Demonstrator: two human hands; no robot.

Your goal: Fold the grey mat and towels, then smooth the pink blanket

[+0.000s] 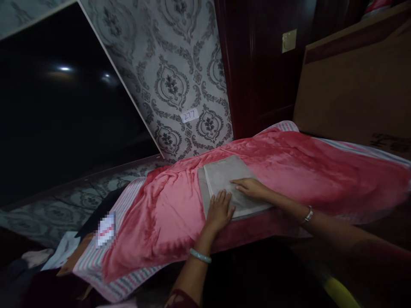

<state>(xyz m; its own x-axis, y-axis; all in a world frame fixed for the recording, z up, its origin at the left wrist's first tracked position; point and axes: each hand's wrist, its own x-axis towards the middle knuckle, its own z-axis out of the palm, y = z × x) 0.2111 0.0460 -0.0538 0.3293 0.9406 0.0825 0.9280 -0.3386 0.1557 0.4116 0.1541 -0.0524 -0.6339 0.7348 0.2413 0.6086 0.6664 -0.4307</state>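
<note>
Largest item: pink blanket [289, 171], plush, with striped edging, spread over a raised surface whose nature is hidden by the drape. Behind it: patterned wallpaper [180, 55] carrying a small label [189, 115], a dark glossy panel [58, 111] at left, a dark wooden door [257, 72], a cardboard box [353, 85] at right.

On the blanket, near its middle: folded grey cloth [224, 177], a flat, squared stack, its lower layer showing along the left edge.

Handling judgement: soft, light, limp; not fragile, not slippery on plush. It likely sags and unfolds if lifted by one corner; best taken along two opposite edges, or with flat palms underneath.

Left hand [219, 210]: flat, fingers spread, palm down on the near-left corner of the cloth. A pale bangle [200, 256] at the wrist.

Right hand [250, 187]: flat, fingers extended leftward across the cloth's near half. A bracelet [308, 215] at the wrist.

Grip state: both hands lie opened out, pressing the cloth, closed around nothing. The cloth lies directly under both palms, touching.
</note>
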